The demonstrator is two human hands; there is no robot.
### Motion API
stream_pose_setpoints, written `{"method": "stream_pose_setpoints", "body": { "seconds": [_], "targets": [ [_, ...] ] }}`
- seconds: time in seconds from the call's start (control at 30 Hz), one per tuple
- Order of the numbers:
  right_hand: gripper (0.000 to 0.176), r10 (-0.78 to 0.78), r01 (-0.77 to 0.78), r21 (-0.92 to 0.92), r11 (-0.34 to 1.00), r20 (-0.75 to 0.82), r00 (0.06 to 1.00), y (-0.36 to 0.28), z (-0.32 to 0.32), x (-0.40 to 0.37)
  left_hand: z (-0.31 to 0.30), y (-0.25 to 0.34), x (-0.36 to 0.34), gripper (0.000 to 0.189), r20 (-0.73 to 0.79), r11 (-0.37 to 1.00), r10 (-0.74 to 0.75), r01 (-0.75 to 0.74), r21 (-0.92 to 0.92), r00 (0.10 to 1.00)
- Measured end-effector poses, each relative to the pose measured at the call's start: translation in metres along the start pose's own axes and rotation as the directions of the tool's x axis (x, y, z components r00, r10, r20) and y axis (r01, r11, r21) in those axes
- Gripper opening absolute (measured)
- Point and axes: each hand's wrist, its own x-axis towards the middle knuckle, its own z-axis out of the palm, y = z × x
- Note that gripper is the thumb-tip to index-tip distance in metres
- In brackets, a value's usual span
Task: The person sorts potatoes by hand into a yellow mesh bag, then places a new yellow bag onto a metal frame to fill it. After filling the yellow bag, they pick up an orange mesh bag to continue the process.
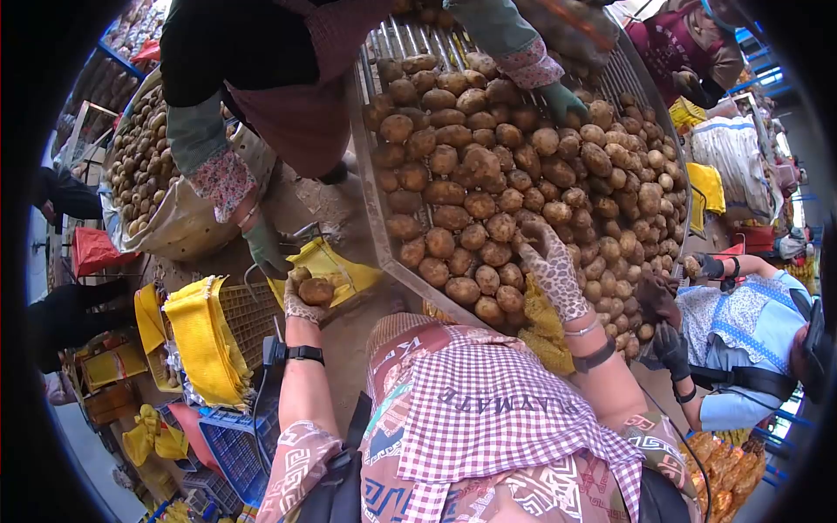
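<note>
My left hand [307,301], in a patterned glove, is closed around potatoes [316,291], over the floor beside a yellow mesh bag [336,266]. Another person's green-gloved hand [266,248] is just above it. My right hand [551,268], in a leopard-print glove, reaches over the heap of potatoes [453,193] on the slatted metal table. Its fingers are apart and touch the potatoes near the middle of the heap. Under my right wrist lies a yellow net bag [547,327], partly hidden by my arm.
Across the table a person's green-gloved hand [564,103] touches potatoes. At right, a person in blue [741,327] works with dark gloves. A big sack of potatoes [179,222] stands at upper left. Yellow bags [207,340] hang over a crate at left. The table's metal edge [375,209] runs between.
</note>
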Motion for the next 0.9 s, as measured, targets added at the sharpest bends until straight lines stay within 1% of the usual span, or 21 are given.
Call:
{"method": "stream_pose_setpoints", "body": {
  "seconds": [0.07,0.1,0.13,0.17,0.23,0.27,0.3,0.33,0.37,0.4,0.43,0.47,0.5,0.53,0.57,0.6,0.7,0.77,0.8,0.83,0.9],
  "targets": [
    [0.046,-0.127,0.114,-0.296,0.948,-0.022,0.992,-0.039,0.005,0.025,0.006,0.002,0.009,0.041,-0.145,1.0,0.017,-0.018,-0.003,0.989],
    [0.05,-0.259,0.235,-0.338,0.911,-0.024,0.966,-0.046,0.01,0.042,0.015,0.002,0.001,0.041,-0.139,1.0,0.02,-0.021,-0.004,0.99],
    [0.054,-0.388,0.351,-0.381,0.856,-0.024,0.921,-0.058,0.015,0.057,0.026,0.003,-0.007,0.044,-0.279,0.999,0.019,-0.032,-0.04,0.96],
    [0.056,-0.401,0.364,-0.447,0.817,0.013,0.916,-0.071,0.018,0.069,0.037,0.003,-0.016,0.047,-0.41,0.996,0.013,-0.047,-0.074,0.912],
    [0.059,-0.411,0.385,-0.551,0.74,0.082,0.908,-0.071,0.033,0.099,0.049,-0.006,-0.047,0.048,-0.29,0.993,0.117,-0.119,0.011,0.95],
    [0.059,-0.413,0.382,-0.551,0.742,0.074,0.908,-0.07,0.036,0.114,0.048,-0.009,-0.054,0.048,-0.045,0.997,0.066,-0.067,-0.04,0.997],
    [0.061,-0.306,0.36,-0.65,0.669,0.2,0.931,-0.072,0.038,0.126,0.047,-0.011,-0.062,0.047,0.2,0.997,0.019,-0.004,-0.074,0.98],
    [0.063,-0.178,0.352,-0.734,0.581,0.308,0.935,-0.07,0.039,0.132,0.056,-0.021,-0.08,0.048,0.359,0.999,-0.002,0.018,-0.042,0.933],
    [0.063,-0.179,0.348,-0.73,0.588,0.303,0.936,-0.064,0.038,0.134,0.065,-0.033,-0.095,0.048,0.359,0.999,0.0,0.013,-0.034,0.933],
    [0.061,-0.198,0.283,-0.475,0.833,0.222,0.955,-0.056,0.037,0.136,0.074,-0.044,-0.108,0.05,0.501,0.997,-0.081,0.077,0.028,0.862],
    [0.058,-0.187,0.208,-0.153,0.966,0.14,0.972,-0.044,0.037,0.139,0.084,-0.055,-0.12,0.051,0.624,0.986,-0.166,0.133,0.099,0.764],
    [0.05,-0.131,0.067,0.373,0.926,0.148,0.98,-0.029,0.038,0.141,0.098,-0.066,-0.133,0.051,0.625,0.986,-0.169,0.134,0.103,0.763],
    [0.05,-0.125,0.064,0.369,0.927,0.144,0.982,-0.033,0.031,0.134,0.116,-0.078,-0.146,0.052,0.651,0.967,-0.254,0.19,0.168,0.715],
    [0.052,-0.046,-0.259,0.747,0.613,0.361,0.931,-0.045,0.02,0.118,0.131,-0.091,-0.157,0.052,0.67,0.939,-0.344,0.248,0.239,0.658],
    [0.057,-0.093,-0.542,0.834,0.104,0.551,0.83,-0.049,0.011,0.104,0.146,-0.103,-0.164,0.052,0.666,0.93,-0.366,0.264,0.254,0.649],
    [0.065,0.035,-0.563,0.815,0.138,0.564,0.825,-0.044,0.011,0.098,0.162,-0.114,-0.169,0.053,0.66,0.916,-0.4,0.273,0.293,0.636],
    [0.063,0.084,-0.546,0.82,0.171,0.54,0.838,-0.038,0.01,0.076,0.205,-0.145,-0.176,0.055,0.662,0.882,-0.468,0.261,0.392,0.586],
    [0.059,0.142,-0.546,0.825,0.146,0.529,0.837,-0.038,0.016,0.063,0.229,-0.161,-0.187,0.054,0.611,0.872,-0.466,0.216,0.439,0.64],
    [0.055,-0.047,-0.178,0.631,0.755,0.323,0.945,-0.033,0.019,0.058,0.233,-0.169,-0.178,0.049,0.599,0.865,-0.485,0.251,0.434,0.637],
    [0.05,-0.321,0.304,0.105,0.947,0.255,0.912,-0.033,0.014,0.054,0.236,-0.176,-0.169,0.049,0.602,0.855,-0.504,0.262,0.447,0.619],
    [0.045,-0.472,0.54,-0.237,0.808,0.289,0.833,-0.037,-0.008,0.05,0.235,-0.187,-0.153,0.043,0.403,0.822,-0.548,0.381,0.424,0.733]
  ]
}}
